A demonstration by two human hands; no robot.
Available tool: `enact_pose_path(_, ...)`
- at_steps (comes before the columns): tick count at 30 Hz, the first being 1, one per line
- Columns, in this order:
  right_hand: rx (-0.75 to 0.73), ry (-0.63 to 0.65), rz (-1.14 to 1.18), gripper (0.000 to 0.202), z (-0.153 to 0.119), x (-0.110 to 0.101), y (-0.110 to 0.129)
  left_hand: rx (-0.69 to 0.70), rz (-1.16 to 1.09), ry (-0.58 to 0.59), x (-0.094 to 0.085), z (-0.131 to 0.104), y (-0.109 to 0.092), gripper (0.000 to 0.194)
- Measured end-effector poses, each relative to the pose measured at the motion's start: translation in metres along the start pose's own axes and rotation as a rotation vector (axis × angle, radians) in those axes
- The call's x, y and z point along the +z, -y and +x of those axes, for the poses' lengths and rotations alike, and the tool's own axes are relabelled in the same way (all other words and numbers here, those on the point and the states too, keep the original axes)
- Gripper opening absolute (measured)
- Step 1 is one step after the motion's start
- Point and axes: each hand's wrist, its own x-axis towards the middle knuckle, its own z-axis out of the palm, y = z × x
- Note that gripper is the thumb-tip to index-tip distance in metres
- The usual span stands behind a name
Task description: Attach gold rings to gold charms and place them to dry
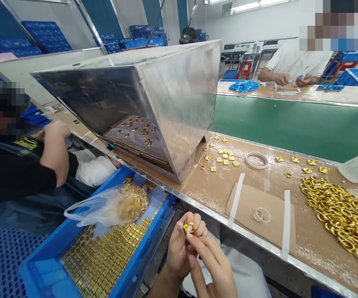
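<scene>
My left hand (pixel 179 248) is closed around a gold ring (pixel 185 227) with a wide squarish top, pinching it between thumb and curled fingers. My right hand (pixel 213 263) meets it from the lower right, its fingertips closed in on the lower edge of the same ring; the thumb sits a little lower. Some of the contact is hidden behind the fingers. Both hands are in front of the bench edge, above my lap. Right of them, a heap of gold rings (pixel 340 215) lies on the bench.
A metal hood (pixel 179 111) stands on the cardboard-covered bench, small gold pieces inside. Left below is a blue crate (pixel 42 256) with rows of gold squares and a plastic bag (pixel 104 205). A tape roll (pixel 256 160) lies near a taped cardboard sheet (pixel 253 203). Two co-workers sit nearby.
</scene>
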Motion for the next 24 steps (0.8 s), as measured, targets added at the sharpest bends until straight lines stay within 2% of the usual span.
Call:
enact_pose_path(7, -0.056, 0.032, -0.041, 0.034, 0.012, -0.011, 0.008, -0.039, -0.097, 0.054, 0.002, 0.000, 0.001, 0.048)
enact_pose_path(13, -0.036, 0.042, -0.053, 0.040, 0.015, -0.013, 0.015, -0.088, -0.131, 0.023, 0.008, 0.004, -0.002, 0.055)
enact_pose_path(24, -0.011, 0.085, -0.074, 0.041, 0.013, -0.014, 0.020, -0.053, -0.092, 0.012, 0.010, 0.001, -0.004, 0.054)
